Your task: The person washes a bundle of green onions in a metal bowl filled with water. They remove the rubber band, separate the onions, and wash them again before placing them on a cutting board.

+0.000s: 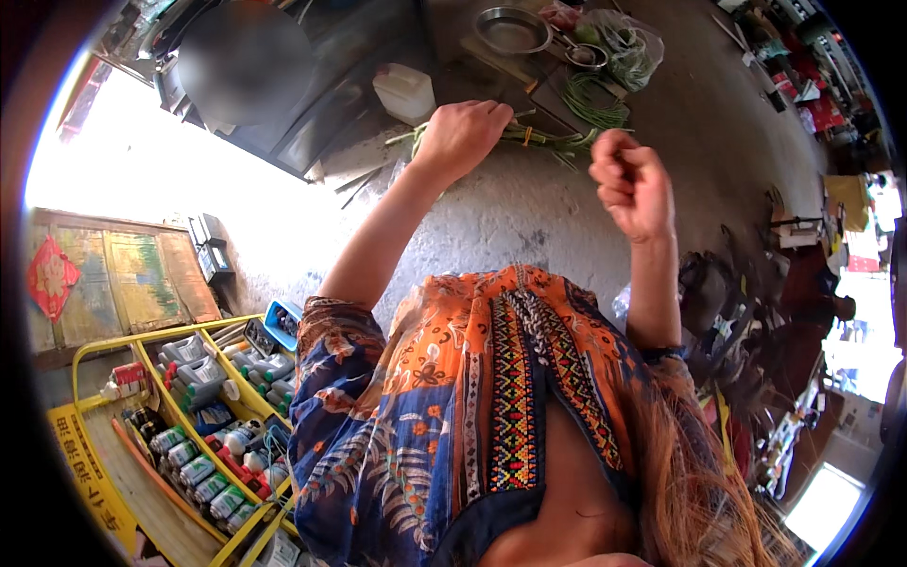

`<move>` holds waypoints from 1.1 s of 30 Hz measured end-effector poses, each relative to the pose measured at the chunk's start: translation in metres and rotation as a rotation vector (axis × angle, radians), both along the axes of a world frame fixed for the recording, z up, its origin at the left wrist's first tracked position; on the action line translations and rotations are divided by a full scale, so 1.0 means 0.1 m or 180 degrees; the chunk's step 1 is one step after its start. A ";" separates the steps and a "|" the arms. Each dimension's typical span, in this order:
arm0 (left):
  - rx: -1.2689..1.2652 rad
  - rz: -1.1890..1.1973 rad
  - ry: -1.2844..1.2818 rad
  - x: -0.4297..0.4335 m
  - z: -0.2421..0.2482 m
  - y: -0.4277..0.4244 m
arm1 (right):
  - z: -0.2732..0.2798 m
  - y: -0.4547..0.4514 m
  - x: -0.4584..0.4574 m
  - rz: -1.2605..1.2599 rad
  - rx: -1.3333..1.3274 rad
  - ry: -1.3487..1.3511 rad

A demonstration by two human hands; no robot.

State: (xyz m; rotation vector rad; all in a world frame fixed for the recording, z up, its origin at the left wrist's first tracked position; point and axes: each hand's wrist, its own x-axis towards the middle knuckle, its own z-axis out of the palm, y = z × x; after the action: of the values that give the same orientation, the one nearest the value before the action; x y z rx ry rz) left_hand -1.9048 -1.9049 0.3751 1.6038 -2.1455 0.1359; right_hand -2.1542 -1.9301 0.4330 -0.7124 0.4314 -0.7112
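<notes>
My left hand point(464, 135) closes from above over a bundle of green vegetable stems point(545, 138), which stick out on both sides of it. An orange band point(528, 136) is around the bundle, to the right of that hand. Beside the bundle's right end, my right hand point(631, 181) is raised with curled fingers. Whether anything thin is pinched in it cannot be seen. Just beyond the hands, a coil of long green beans point(595, 103) rests on a low surface.
Past the hands are a white plastic jug point(405, 93), a metal basin point(513, 30), a small metal bowl point(587, 55) and a clear plastic bag point(631, 49) with greens. To the left, a yellow metal rack point(140, 347) holds several bottles. Assorted clutter point(730, 305) fills the right side.
</notes>
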 end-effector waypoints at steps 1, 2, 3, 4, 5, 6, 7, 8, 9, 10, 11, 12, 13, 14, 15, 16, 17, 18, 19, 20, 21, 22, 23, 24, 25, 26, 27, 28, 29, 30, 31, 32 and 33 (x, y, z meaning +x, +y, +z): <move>-0.0070 -0.0017 -0.0080 -0.01 0.02 0.00 | -0.09 0.00 0.06 0.0238 0.0190 0.0049; -0.0139 -0.0031 -0.0159 -0.01 0.03 -0.01 | -0.15 0.01 0.11 0.0253 0.0261 0.0415; -0.0210 -0.0032 -0.0249 -0.02 0.05 -0.02 | -0.21 0.01 0.16 0.0284 0.0329 0.0770; -0.0354 -0.0087 -0.0395 -0.04 0.09 -0.01 | -0.27 0.01 0.18 0.0246 0.0097 0.1085; -0.0419 -0.0118 -0.0506 -0.07 0.11 -0.01 | -0.29 0.01 0.19 0.0253 -0.0037 0.1343; -0.0480 -0.0149 -0.0621 -0.10 0.13 0.00 | -0.30 0.01 0.23 0.0308 -0.0171 0.1520; -0.0540 -0.0180 -0.0735 -0.12 0.14 0.01 | -0.31 0.01 0.25 0.0364 -0.0307 0.1695; -0.0541 -0.0207 -0.0797 -0.12 0.14 0.01 | -0.33 -0.01 0.27 0.0422 -0.0336 0.1689; -0.0548 -0.0242 -0.0848 -0.13 0.13 0.01 | -0.36 -0.03 0.28 0.0470 -0.0366 0.1692; -0.0554 -0.0276 -0.0899 -0.13 0.12 0.02 | -0.39 -0.05 0.28 0.0519 -0.0397 0.1696; -0.0505 -0.0292 -0.0918 -0.13 0.12 0.03 | -0.41 -0.06 0.28 0.0590 -0.0422 0.1676; -0.0458 -0.0305 -0.0931 -0.13 0.12 0.04 | -0.42 -0.08 0.26 0.0663 -0.0449 0.1663; -0.0412 -0.0319 -0.0944 -0.13 0.12 0.05 | -0.43 -0.09 0.24 0.0734 -0.0477 0.1649; -0.0381 -0.0335 -0.0716 -0.13 0.10 0.05 | -0.42 -0.10 0.22 0.0588 -0.0501 0.1647; -0.0348 -0.0337 -0.0501 -0.10 0.09 0.06 | -0.41 -0.12 0.21 0.0454 -0.0530 0.1632; -0.0316 -0.0342 -0.0286 -0.07 0.09 0.06 | -0.38 -0.13 0.20 0.0318 -0.0558 0.1616; -0.0314 -0.0274 -0.0134 -0.05 0.08 0.08 | -0.34 -0.16 0.17 0.0338 -0.0678 0.1700; -0.0317 -0.0223 0.0024 -0.04 0.07 0.10 | -0.29 -0.19 0.10 0.0341 -0.0798 0.1791; -0.0319 -0.0174 0.0181 -0.03 0.06 0.10 | -0.26 -0.21 0.04 0.0342 -0.0917 0.1881; -0.0259 -0.0175 0.0148 -0.01 0.05 0.10 | -0.27 -0.25 -0.01 0.0541 -0.1019 0.2003; -0.0194 -0.0171 0.0119 0.00 0.04 0.10 | -0.25 -0.23 0.00 0.0576 -0.1097 0.2127; -0.0128 -0.0166 0.0089 0.00 0.03 0.10 | -0.22 -0.17 0.04 0.0613 -0.1174 0.2250; -0.0130 -0.0147 -0.0015 0.01 0.05 0.10 | -0.20 -0.14 0.06 0.0651 -0.1251 0.2373; -0.0136 -0.0140 -0.0116 0.00 0.08 0.10 | -0.22 -0.14 0.05 0.0667 -0.1395 0.2481; -0.0143 -0.0132 -0.0217 -0.02 0.10 0.10 | -0.25 -0.14 0.03 0.0684 -0.1539 0.2588; -0.0205 -0.0139 -0.0297 -0.04 0.10 0.09 | -0.28 -0.15 0.02 0.0702 -0.1681 0.2694; -0.0269 -0.0138 -0.0389 -0.04 0.12 0.08 | -0.31 -0.17 0.02 0.0495 -0.2300 0.2946; -0.0335 -0.0139 -0.0481 -0.05 0.14 0.07 | -0.34 -0.19 0.03 0.0275 -0.2919 0.3186; -0.0299 -0.0060 -0.0512 -0.08 0.15 0.08 | -0.36 -0.21 0.04 0.0042 -0.3539 0.3415; -0.0268 0.0023 -0.0545 -0.11 0.15 0.11 | -0.37 -0.22 0.09 -0.0449 -0.3579 0.3405; -0.0237 0.0105 -0.0577 -0.14 0.15 0.13 | -0.39 -0.22 0.18 -0.0941 -0.3606 0.3383; -0.0190 0.0178 -0.0437 -0.17 0.10 0.12 | -0.40 -0.22 0.27 -0.1433 -0.3621 0.3350; -0.0172 0.0271 -0.0254 -0.21 0.08 0.11 | -0.41 -0.24 0.32 -0.1599 -0.2788 0.2892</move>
State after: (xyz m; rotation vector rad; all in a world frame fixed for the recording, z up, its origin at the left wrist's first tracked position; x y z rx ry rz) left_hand -1.9253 -1.8935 0.3833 1.6853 -2.1142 0.2867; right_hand -2.1221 -1.9540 0.3918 -1.8120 1.1847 -1.0357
